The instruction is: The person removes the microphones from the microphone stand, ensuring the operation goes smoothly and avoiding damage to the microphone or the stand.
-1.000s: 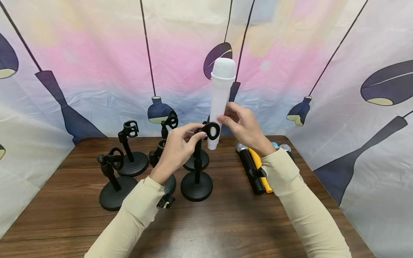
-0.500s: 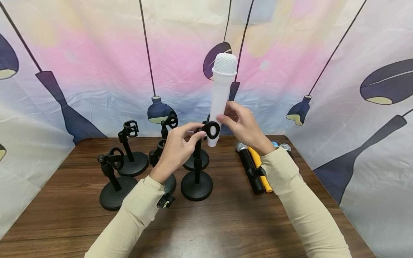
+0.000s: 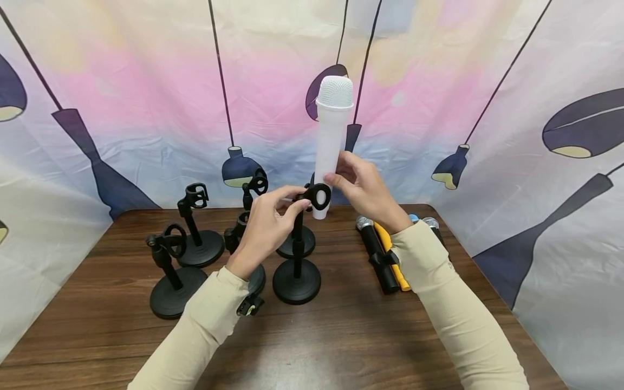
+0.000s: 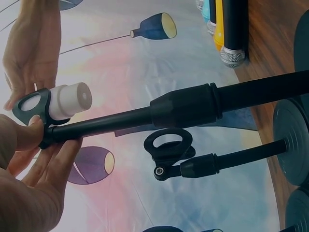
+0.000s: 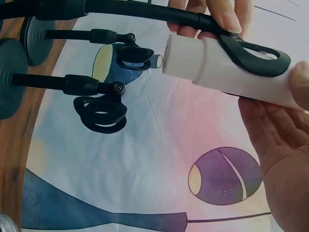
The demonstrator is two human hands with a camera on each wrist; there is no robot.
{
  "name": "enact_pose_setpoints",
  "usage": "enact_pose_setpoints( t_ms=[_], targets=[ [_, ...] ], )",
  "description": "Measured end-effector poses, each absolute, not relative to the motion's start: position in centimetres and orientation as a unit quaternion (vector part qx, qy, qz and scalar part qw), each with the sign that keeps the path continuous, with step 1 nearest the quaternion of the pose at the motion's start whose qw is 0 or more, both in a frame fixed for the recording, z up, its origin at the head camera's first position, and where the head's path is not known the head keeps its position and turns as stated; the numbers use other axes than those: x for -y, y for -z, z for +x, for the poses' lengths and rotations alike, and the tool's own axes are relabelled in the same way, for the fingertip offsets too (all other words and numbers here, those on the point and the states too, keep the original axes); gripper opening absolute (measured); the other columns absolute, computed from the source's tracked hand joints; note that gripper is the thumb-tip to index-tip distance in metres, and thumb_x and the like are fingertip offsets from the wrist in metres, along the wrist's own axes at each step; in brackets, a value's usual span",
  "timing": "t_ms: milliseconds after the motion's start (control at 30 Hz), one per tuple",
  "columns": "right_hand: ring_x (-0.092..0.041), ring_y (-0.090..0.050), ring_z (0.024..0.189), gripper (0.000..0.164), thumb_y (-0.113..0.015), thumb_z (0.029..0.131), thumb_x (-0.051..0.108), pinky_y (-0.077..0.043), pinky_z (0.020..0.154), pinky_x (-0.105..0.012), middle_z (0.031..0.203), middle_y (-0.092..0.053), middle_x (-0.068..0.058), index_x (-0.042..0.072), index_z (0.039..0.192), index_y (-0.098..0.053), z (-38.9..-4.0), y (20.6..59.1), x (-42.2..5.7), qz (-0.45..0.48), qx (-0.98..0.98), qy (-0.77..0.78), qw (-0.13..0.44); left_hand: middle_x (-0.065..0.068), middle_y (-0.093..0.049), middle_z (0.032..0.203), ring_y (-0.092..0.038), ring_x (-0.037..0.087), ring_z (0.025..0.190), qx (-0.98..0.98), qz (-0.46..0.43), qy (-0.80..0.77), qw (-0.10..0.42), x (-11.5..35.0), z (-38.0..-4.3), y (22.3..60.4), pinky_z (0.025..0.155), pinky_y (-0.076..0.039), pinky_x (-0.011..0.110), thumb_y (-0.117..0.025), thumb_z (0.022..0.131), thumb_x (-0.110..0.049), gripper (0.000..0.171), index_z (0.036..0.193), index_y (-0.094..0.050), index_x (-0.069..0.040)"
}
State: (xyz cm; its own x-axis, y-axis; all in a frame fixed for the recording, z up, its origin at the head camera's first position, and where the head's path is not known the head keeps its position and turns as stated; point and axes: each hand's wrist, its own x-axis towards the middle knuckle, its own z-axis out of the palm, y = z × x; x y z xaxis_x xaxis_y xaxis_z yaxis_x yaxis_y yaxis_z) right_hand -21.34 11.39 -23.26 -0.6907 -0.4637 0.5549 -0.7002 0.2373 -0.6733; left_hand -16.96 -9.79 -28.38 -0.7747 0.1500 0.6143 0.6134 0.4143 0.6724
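A white microphone (image 3: 333, 124) stands nearly upright, its mesh head on top, in the fingers and thumb of my right hand (image 3: 365, 189). Its lower body passes through the black clip (image 5: 260, 70) of a desk microphone stand, with the tail end (image 4: 83, 95) sticking out below. My left hand (image 3: 268, 222) pinches the joint under that clip, at the top of the stand's pole (image 4: 101, 123). The stand's round base (image 3: 296, 284) rests on the table.
Several other black stands (image 3: 173, 287) with vacant clips are grouped at the left and behind on the wooden table (image 3: 312, 346). At the right lie a black microphone (image 3: 377, 257), a yellow one (image 3: 401, 276) and others partly behind the right sleeve. A patterned cloth (image 3: 161, 81) hangs behind.
The white microphone has risen a little and shifted slightly left, its tail still below the clip. My left hand and the stand have stayed in place.
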Motion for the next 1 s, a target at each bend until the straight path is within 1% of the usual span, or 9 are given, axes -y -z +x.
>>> enact_pose_setpoints(
  t_ms=[133,267,367,433,600,700,833,933,1000],
  targets=[
    [-0.029,-0.064,0.109,0.042,-0.061,0.101,0.004,-0.052,0.097,-0.038,0.121,-0.063,-0.019,-0.006,0.14,-0.049,-21.31,23.41,-11.49,0.386,0.764,-0.508,0.1,0.007,-0.074,0.105,-0.075,0.023,0.09,0.805,-0.238,0.489,0.236,9.81,-16.93,28.44,0.077,-0.059,0.04,-0.069,0.099,-0.018,0.023,0.12,-0.073,-0.009],
    [-0.032,-0.066,0.106,0.04,-0.066,0.098,0.0,-0.052,0.099,-0.037,0.116,-0.062,-0.019,-0.006,0.135,-0.054,-21.58,23.71,-11.48,0.393,0.748,-0.529,0.079,0.007,-0.073,0.106,-0.075,0.023,0.091,0.808,-0.235,0.487,0.236,9.84,-16.86,28.45,0.077,-0.059,0.04,-0.069,0.099,-0.019,0.025,0.122,-0.072,-0.009],
    [-0.028,-0.069,0.1,0.032,-0.067,0.098,0.004,-0.054,0.093,-0.036,0.11,-0.065,-0.017,-0.006,0.128,-0.06,-21.68,23.74,-11.36,0.387,0.754,-0.524,0.089,0.007,-0.073,0.107,-0.075,0.019,0.091,0.809,-0.233,0.485,0.237,9.83,-16.84,28.45,0.078,-0.059,0.039,-0.069,0.099,-0.019,0.025,0.122,-0.072,-0.009],
    [-0.024,-0.069,0.099,0.032,-0.066,0.099,0.007,-0.055,0.09,-0.036,0.11,-0.067,-0.015,-0.005,0.128,-0.06,-21.61,23.65,-11.32,0.376,0.763,-0.514,0.107,0.006,-0.073,0.107,-0.074,0.018,0.091,0.809,-0.233,0.486,0.237,9.82,-16.85,28.46,0.078,-0.059,0.039,-0.069,0.099,-0.019,0.025,0.122,-0.073,-0.01],
    [-0.024,-0.066,0.11,0.037,-0.062,0.102,0.011,-0.053,0.094,-0.037,0.12,-0.067,-0.017,-0.004,0.136,-0.055,-21.36,23.51,-11.31,0.366,0.778,-0.493,0.133,0.006,-0.073,0.106,-0.074,0.016,0.091,0.809,-0.232,0.485,0.237,9.75,-16.89,28.52,0.078,-0.059,0.039,-0.069,0.099,-0.019,0.024,0.121,-0.073,-0.011],
    [-0.027,-0.065,0.112,0.039,-0.061,0.102,0.007,-0.052,0.096,-0.039,0.122,-0.065,-0.019,-0.006,0.138,-0.051,-21.3,23.55,-11.32,0.377,0.769,-0.501,0.124,0.006,-0.073,0.106,-0.074,0.017,0.091,0.809,-0.231,0.485,0.237,9.75,-16.86,28.52,0.078,-0.059,0.039,-0.069,0.099,-0.02,0.025,0.121,-0.073,-0.011],
    [-0.027,-0.066,0.107,0.043,-0.064,0.1,0.003,-0.053,0.095,-0.038,0.118,-0.063,-0.018,-0.006,0.139,-0.051,-21.4,23.76,-11.31,0.391,0.757,-0.515,0.097,0.006,-0.073,0.106,-0.074,0.018,0.091,0.81,-0.231,0.484,0.237,9.8,-16.83,28.52,0.078,-0.059,0.039,-0.069,0.099,-0.019,0.025,0.122,-0.073,-0.01],
    [-0.025,-0.069,0.102,0.039,-0.067,0.098,0.004,-0.055,0.091,-0.036,0.112,-0.065,-0.017,-0.006,0.134,-0.056,-21.48,23.81,-11.24,0.39,0.758,-0.513,0.096,0.006,-0.073,0.106,-0.074,0.017,0.091,0.811,-0.231,0.484,0.236,9.78,-16.83,28.55,0.079,-0.059,0.039,-0.068,0.099,-0.02,0.025,0.122,-0.072,-0.01],
    [-0.024,-0.07,0.099,0.034,-0.067,0.099,0.007,-0.056,0.089,-0.035,0.109,-0.067,-0.016,-0.006,0.13,-0.059,-21.43,23.76,-11.19,0.385,0.764,-0.505,0.11,0.006,-0.073,0.106,-0.074,0.017,0.091,0.81,-0.231,0.484,0.235,9.75,-16.84,28.58,0.079,-0.059,0.039,-0.068,0.099,-0.02,0.025,0.122,-0.072,-0.011]
  ],
)
